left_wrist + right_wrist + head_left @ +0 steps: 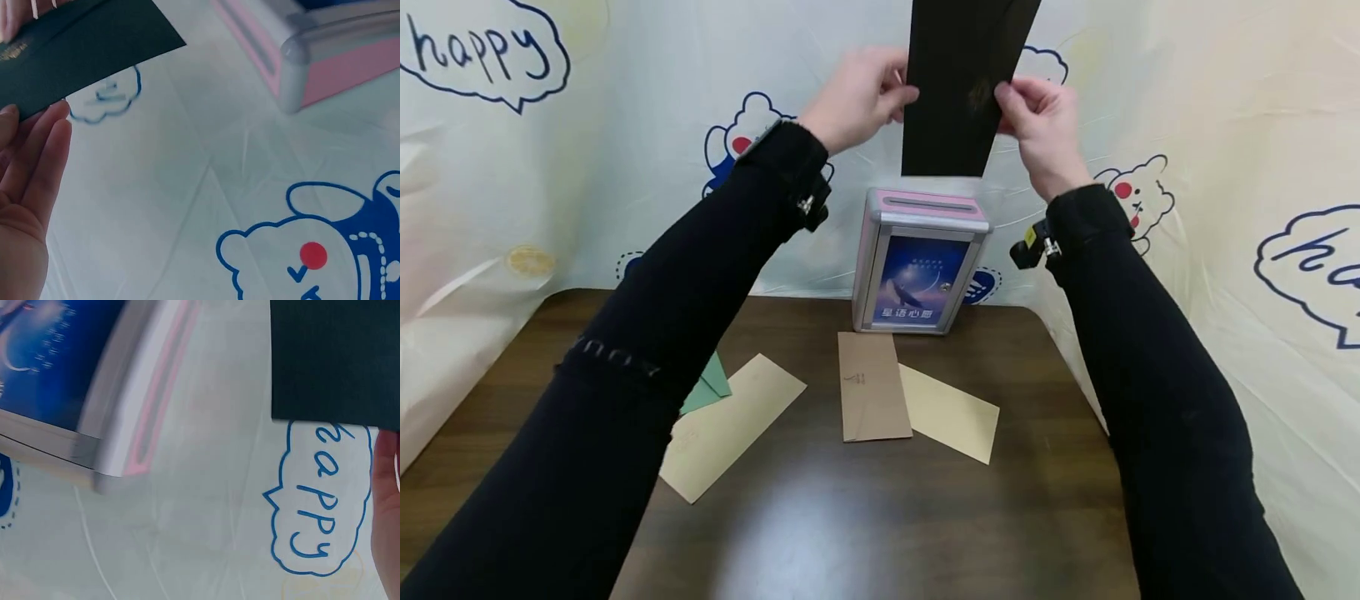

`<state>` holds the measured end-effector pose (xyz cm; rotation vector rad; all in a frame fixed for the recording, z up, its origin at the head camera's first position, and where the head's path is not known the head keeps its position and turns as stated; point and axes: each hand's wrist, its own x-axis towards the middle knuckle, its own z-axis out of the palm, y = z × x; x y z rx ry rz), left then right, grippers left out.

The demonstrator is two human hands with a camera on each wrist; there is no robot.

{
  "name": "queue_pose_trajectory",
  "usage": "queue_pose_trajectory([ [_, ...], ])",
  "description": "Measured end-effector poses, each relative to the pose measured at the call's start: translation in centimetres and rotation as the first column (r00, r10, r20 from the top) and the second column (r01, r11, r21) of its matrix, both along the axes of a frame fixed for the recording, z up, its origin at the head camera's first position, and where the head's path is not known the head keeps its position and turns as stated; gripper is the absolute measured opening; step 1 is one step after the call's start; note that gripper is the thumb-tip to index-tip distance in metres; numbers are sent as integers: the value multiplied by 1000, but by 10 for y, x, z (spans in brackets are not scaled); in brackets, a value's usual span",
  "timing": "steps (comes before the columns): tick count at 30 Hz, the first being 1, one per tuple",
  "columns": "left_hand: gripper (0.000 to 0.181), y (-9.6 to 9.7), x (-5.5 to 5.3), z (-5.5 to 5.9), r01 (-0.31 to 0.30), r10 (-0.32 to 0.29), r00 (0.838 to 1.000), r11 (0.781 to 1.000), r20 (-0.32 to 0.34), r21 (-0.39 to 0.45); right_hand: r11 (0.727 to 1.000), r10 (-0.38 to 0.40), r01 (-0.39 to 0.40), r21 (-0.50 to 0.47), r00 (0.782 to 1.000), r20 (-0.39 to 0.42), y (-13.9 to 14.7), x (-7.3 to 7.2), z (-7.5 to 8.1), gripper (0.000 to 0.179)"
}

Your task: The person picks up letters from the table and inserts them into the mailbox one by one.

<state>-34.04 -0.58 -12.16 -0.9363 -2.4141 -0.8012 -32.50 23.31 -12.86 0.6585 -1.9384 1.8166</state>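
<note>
Both hands hold a dark, nearly black envelope upright above the slotted box. My left hand pinches its left edge, while my right hand pinches the right edge with thumb and fingers. In the left wrist view the envelope looks dark green with small gold lettering, and the left hand grips its edge. The lower end of the envelope hangs just above the pink top with its long slot, apart from it. The box has a silver frame and a blue front door with a small lock.
On the brown table lie a brown envelope in front of the box, a cream envelope partly under it, another cream envelope and a green envelope partly behind the left sleeve. A printed white curtain hangs behind.
</note>
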Motion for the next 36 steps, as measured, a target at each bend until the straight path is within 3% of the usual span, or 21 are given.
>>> queue_pose_trajectory([
  [3, 24, 2, -8, 8, -50, 51, 999, 999, -16, 14, 997, -73, 73, 5, 997, -20, -7, -1, 10, 24],
  [6, 24, 5, -14, 7, -96, 96, 995, 995, -17, 13, 993, -116, 116, -4, 993, -8, -10, -3, 8, 22],
  [11, 24, 19, -21, -14, -60, 60, 998, 998, -9, 20, 983, -175, 177, -53, 984, 31, -1, -8, -13, 21],
  [15, 22, 21, -23, -32, -20, 20, 999, 1000, 25, 14, 970, -241, 241, -6, 970, 40, -1, -7, -34, 20],
  [23, 20, 17, -28, -52, 1, 0, 999, 1000, 47, -8, 972, -232, 231, 48, 973, 10, -1, -15, -63, 21],
  [26, 20, 18, -31, -64, -17, 19, 998, 999, 53, -31, 943, -300, 291, 158, 953, 35, 4, -21, -76, 23],
  [31, 21, 22, -36, -86, -69, 76, 996, 988, 43, -135, 846, -438, 393, 359, 897, 51, 12, -29, -104, 30],
  [36, 20, 25, -41, -102, -90, 103, 992, 981, 70, -174, 789, -488, 437, 431, 873, 9, 12, -33, -122, 31],
])
